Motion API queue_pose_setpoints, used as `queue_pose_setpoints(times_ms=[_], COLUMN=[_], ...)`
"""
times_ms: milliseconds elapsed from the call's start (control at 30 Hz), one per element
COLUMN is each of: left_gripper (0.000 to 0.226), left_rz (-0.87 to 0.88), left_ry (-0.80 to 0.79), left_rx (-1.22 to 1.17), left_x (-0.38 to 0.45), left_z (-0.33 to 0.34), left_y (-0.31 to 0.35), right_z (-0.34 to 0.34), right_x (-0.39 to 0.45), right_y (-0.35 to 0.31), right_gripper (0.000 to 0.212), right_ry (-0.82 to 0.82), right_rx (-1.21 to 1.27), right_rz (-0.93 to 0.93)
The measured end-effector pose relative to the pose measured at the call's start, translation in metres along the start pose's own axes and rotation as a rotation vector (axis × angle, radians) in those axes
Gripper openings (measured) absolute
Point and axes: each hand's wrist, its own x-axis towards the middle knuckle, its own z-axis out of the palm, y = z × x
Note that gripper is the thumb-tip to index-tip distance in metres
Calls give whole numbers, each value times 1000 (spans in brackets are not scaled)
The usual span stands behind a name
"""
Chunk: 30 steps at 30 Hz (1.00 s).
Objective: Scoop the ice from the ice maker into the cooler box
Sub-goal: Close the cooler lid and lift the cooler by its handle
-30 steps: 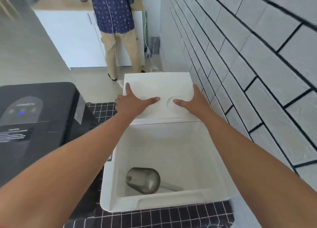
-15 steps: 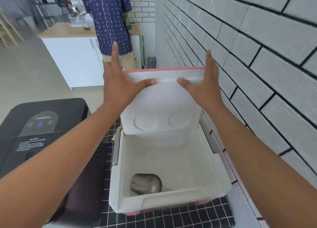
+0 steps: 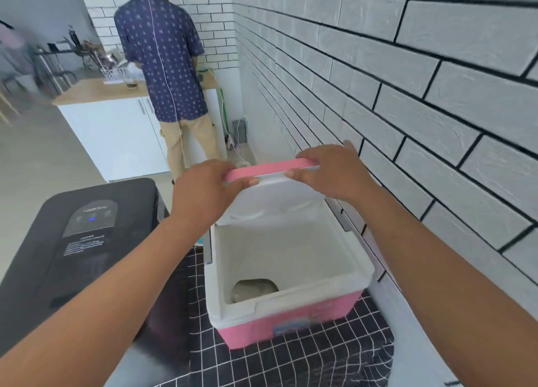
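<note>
A pink cooler box [image 3: 291, 325] with a white inside stands on a black checked cloth, and no ice shows in it. Its pink-and-white lid [image 3: 270, 200] tilts over the back half of the box. My left hand [image 3: 203, 188] grips the lid's front edge at the left, and my right hand [image 3: 332, 171] grips the same edge at the right. A metal scoop [image 3: 253, 290] lies at the bottom of the box, partly hidden by the front wall. The black ice maker [image 3: 78, 246] stands to the left with its lid down.
A white brick wall [image 3: 407, 109] runs close along the right of the cooler. The black checked cloth [image 3: 291, 363] covers the surface under the cooler. A person in a blue patterned shirt [image 3: 160, 60] stands at a white counter [image 3: 116, 130] beyond.
The lid has swung from lying flat behind the box, through upright, to tilting forward over it. Both hands went from lying flat on it to gripping its edge.
</note>
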Motion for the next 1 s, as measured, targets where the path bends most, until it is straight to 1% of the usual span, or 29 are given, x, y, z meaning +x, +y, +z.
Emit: queue_pose_setpoints(times_ms=[67, 167, 200, 267, 333, 433, 533, 600, 700, 833, 1000], left_gripper=[54, 49, 49, 52, 59, 67, 78, 85, 88, 90, 85], left_rz=[29, 77, 94, 117, 137, 151, 140, 142, 171, 184, 164], left_ry=[-87, -237, -266, -322, -388, -494, -540, -575, -602, -628, -627], left_rx=[25, 65, 87, 119, 130, 116, 141, 154, 186, 206, 93], left_x=[-10, -35, -43, -59, -73, -96, -117, -131, -147, -159, -158], left_z=[-4, -10, -9, -8, 0, 18, 37, 50, 67, 86, 94], left_y=[2, 11, 13, 14, 13, 13, 11, 7, 1, -6, -15], right_z=[-4, -11, -9, -2, 7, 25, 46, 63, 87, 107, 109], right_x=[-16, -51, -59, -78, -96, -117, -134, -146, -160, -170, -164], right_y=[1, -1, 0, -2, 0, 3, 7, 11, 19, 28, 39], right_gripper=[47, 42, 44, 55, 65, 72, 74, 76, 77, 79, 86], right_ry=[-59, -194, -234, -294, -314, -368, -413, -447, -483, -520, -518], right_rx=[11, -7, -17, -21, -21, -108, -158, -251, -313, -284, -165], right_rz=[-25, -5, 0, 27, 42, -10, -56, -114, -156, -149, -158])
